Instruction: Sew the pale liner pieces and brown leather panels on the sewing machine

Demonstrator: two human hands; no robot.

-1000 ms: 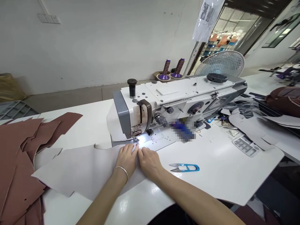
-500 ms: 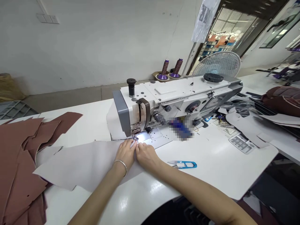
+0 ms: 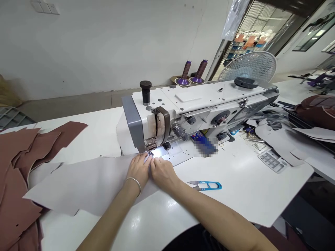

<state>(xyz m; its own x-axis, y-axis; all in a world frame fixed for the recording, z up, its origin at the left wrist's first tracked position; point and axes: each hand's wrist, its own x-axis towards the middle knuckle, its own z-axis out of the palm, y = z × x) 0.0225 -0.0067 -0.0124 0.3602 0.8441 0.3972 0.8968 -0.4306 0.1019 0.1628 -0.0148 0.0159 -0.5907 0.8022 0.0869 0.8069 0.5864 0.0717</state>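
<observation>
Your sewing machine [image 3: 199, 104] stands over the grey leather panel [image 3: 83, 181], its edge at the presser foot [image 3: 150, 153] — brown cut pieces [image 3: 18, 177] lie stacked at left. Your left hand [image 3: 138, 170] and right hand [image 3: 162, 172] press it, fingers flat and close together, not gripping — any finished stitching is too small to tell.

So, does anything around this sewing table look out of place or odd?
One thing: the blue object beside the white industrial sewing machine is pixelated, so it can't be identified. Otherwise, nothing stands out.
</observation>
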